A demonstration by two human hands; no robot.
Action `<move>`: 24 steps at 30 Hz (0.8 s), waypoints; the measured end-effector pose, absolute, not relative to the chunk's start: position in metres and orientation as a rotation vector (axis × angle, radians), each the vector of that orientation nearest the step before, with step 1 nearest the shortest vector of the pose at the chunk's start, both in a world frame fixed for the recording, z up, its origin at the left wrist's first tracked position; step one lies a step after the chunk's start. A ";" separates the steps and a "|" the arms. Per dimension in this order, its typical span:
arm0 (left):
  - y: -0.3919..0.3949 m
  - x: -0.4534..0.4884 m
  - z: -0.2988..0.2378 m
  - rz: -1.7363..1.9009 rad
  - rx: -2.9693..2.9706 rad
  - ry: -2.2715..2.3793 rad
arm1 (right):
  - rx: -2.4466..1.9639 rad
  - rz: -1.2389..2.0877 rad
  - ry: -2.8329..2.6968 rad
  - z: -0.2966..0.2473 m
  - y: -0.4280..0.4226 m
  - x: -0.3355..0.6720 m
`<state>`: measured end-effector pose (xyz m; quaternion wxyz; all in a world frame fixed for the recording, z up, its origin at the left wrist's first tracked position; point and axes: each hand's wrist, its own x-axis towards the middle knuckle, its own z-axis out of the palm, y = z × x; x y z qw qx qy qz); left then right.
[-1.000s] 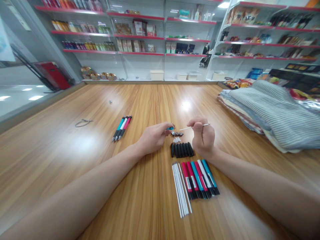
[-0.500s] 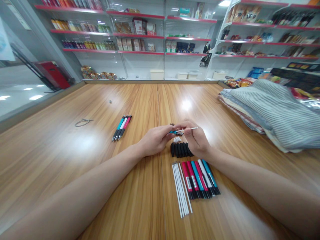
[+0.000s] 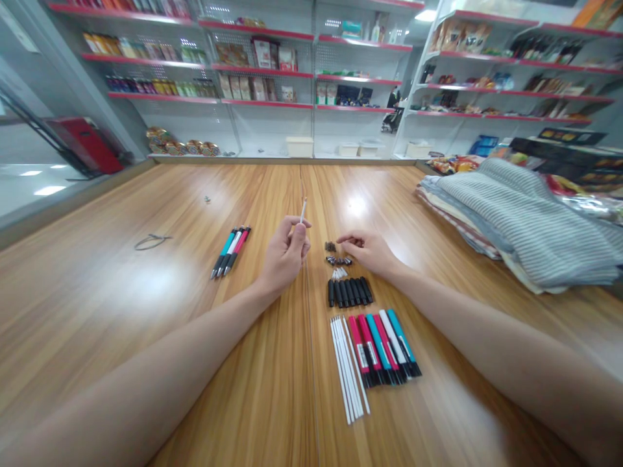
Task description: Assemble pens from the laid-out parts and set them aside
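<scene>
My left hand (image 3: pixel 287 250) is closed on a white pen refill (image 3: pixel 303 211), which stands up between thumb and fingers with its tip on top. My right hand (image 3: pixel 367 250) hovers at the small springs (image 3: pixel 330 246), fingers bent and a little apart, with nothing visible in them. Below the springs lie small dark metallic pieces (image 3: pixel 339 261), small white pieces (image 3: pixel 339 274) and a row of black grips (image 3: pixel 349 292). Nearer to me are several white refills (image 3: pixel 348 370) beside pink, teal and white pen barrels (image 3: pixel 384 347).
Several pens (image 3: pixel 230 251) lie together left of my left hand. Farther left are a thin grey loop (image 3: pixel 152 242) and a tiny object (image 3: pixel 207 200). Folded striped cloth (image 3: pixel 525 217) is piled at the right. Stocked shelves (image 3: pixel 263 68) stand behind the wooden table (image 3: pixel 253 402).
My hands have moved apart. The left hand has shifted left with the refill, now pointing upward. The right hand has let go and moved beside the springs.
</scene>
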<state>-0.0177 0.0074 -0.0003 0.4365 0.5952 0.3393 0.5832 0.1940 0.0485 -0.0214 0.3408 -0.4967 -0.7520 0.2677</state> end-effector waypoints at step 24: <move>0.011 -0.023 -0.006 1.360 1.920 1.362 | -1.456 0.528 -2.133 -0.015 0.062 0.193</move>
